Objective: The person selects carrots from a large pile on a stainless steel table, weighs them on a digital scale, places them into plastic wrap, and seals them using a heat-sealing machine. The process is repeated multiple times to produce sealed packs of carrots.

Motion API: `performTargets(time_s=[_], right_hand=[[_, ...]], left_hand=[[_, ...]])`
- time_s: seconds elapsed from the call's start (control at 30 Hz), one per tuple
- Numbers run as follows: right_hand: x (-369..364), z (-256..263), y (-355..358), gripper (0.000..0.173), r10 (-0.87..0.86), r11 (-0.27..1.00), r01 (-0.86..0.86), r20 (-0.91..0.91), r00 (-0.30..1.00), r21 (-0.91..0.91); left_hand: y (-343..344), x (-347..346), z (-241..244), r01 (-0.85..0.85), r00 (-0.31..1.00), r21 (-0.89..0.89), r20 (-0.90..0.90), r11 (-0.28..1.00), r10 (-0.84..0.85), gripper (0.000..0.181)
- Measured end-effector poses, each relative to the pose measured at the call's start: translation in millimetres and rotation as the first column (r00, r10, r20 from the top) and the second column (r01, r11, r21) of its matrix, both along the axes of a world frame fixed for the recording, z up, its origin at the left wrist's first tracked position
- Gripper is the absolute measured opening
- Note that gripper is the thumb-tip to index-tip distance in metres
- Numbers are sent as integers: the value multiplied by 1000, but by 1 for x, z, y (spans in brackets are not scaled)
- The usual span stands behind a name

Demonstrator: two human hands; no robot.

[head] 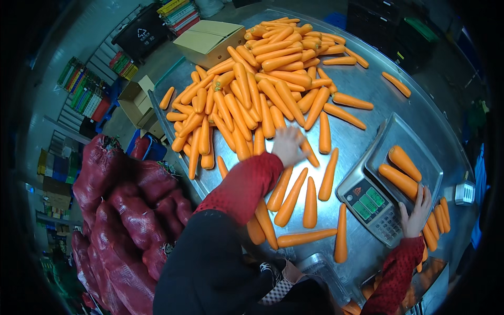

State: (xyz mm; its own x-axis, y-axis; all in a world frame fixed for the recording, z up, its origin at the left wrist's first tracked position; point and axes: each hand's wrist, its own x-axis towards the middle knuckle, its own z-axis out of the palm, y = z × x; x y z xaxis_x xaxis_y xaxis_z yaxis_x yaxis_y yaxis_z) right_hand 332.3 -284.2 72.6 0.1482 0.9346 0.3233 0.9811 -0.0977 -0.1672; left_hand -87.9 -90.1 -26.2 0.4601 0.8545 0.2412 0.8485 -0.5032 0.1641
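Note:
A large heap of orange carrots (pixel 275 51) covers the far part of a metal table (pixel 362 78). My left hand (pixel 289 146), blurred, is over carrots at the heap's near edge; whether it grips one cannot be told. On the right, my right hand (pixel 416 212) touches the near end of a carrot (pixel 397 181) on the metal pan of a digital scale (pixel 370 204), its fingers partly spread. A second carrot (pixel 404 162) lies beside that one on the pan. Several loose carrots (pixel 310 202) lie between my left arm and the scale.
Red mesh sacks (pixel 130 220) are piled left of the table. A cardboard box (pixel 210 39) stands at the table's far left, with an open carton (pixel 138 100) below. Clear plastic trays (pixel 323 275) lie at the near edge. More carrots (pixel 433 224) lie right of the scale.

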Motion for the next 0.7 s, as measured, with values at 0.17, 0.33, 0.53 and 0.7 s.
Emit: performTargets(time_s=[0.17,0.33,0.53,0.7], right_hand=[[2,5,-2,80,-27,999,28,49,998,-29],[-3,5,7,77,-1,999,3,46,999,-40],[4,-8,1,76,-8,1000,9,101,995,-12],[7,-11,2,73,8,999,-3,130,992,-33]], left_hand=[[44,-27,63,-155,980,162,152,975,130,61],[145,-174,108,-701,712,-32,25,712,702,65],[86,-142,3,-504,849,304,346,809,399,40],[-8,-100,10,-377,907,354,327,856,264,37]])
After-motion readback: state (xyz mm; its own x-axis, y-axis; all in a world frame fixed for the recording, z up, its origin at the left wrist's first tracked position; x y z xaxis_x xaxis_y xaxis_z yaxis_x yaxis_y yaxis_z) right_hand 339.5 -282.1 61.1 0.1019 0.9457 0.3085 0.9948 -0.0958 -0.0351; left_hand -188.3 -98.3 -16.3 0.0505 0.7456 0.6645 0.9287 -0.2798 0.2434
